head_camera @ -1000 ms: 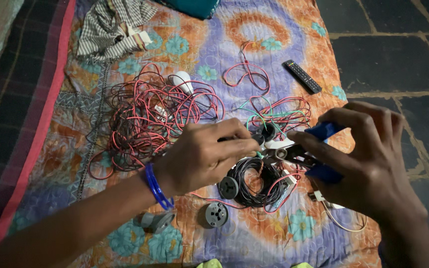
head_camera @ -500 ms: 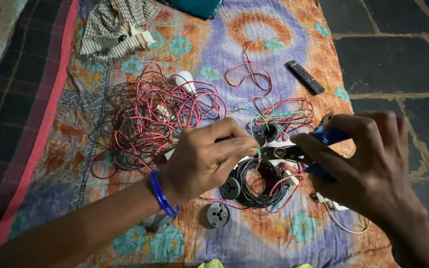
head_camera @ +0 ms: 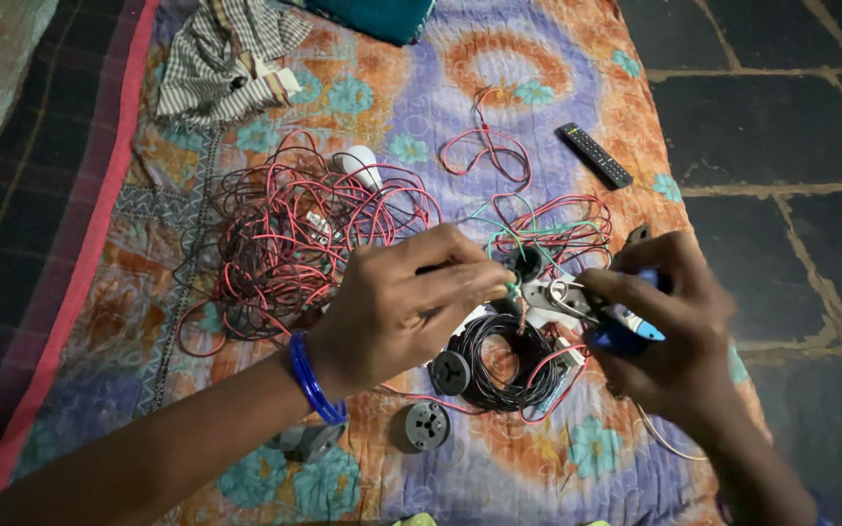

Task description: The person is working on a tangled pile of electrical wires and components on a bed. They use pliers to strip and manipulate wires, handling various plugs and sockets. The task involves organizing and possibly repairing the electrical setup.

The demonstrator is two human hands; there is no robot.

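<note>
My left hand [head_camera: 397, 307], a blue bangle [head_camera: 312, 378] on its wrist, has thumb and fingertips pressed together, pinching the end of a thin green wire [head_camera: 511, 284] just above a coil of black cable [head_camera: 505, 360]. My right hand [head_camera: 669, 326] is curled shut around a blue-handled metal cutting tool [head_camera: 611, 317], whose pale steel head points toward the pinched wire and nearly touches it. The two hands sit close, with only a narrow gap between them.

Open room is scarce in front of me: a large loose tangle of red and dark wires [head_camera: 294, 244] fills the cloth to the left, and a smaller heap of red and green wire [head_camera: 553, 229] lies just beyond my fingers. A looped piece of red wire [head_camera: 484, 151] lies farther off, well apart from a black rectangular remote control [head_camera: 594, 155] near the cloth's right edge. Nearer me, two round grey plastic discs [head_camera: 428, 426] rest beside the black coil.

Everything lies on a soft printed cloth [head_camera: 528, 58] of orange, purple and teal flowers, its right edge meeting a floor of dark stone slabs [head_camera: 782, 127] with pale joints. A crumpled checked fabric [head_camera: 226, 58] sits at the far left corner.
</note>
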